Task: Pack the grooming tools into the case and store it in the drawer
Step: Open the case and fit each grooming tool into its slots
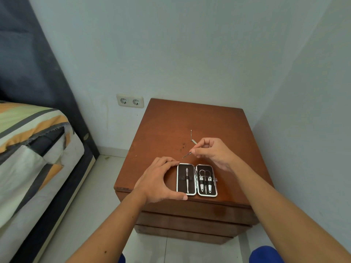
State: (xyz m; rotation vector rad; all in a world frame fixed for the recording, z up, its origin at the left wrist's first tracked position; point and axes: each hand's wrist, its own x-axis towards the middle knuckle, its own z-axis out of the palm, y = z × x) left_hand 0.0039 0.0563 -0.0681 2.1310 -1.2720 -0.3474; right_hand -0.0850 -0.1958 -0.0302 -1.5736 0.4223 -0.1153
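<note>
A small black grooming case (196,179) with a silver rim lies open near the front edge of the wooden nightstand (167,130). Its left half holds one slim metal tool; its right half holds scissors and two clippers. My left hand (158,182) cups the case's left side, fingers at the top corner and thumb at the bottom. My right hand (213,151) hovers just behind the case and pinches a thin metal tool (187,155) whose tip points down-left. Another thin metal pick (191,135) and a small flat tool (194,141) lie on the nightstand behind my right hand.
The nightstand has stacked drawer fronts (190,223) below its top, all closed. A bed (28,149) with striped bedding stands to the left, across a strip of tiled floor. A double wall socket (130,101) sits behind the nightstand. Walls close in at the back and right.
</note>
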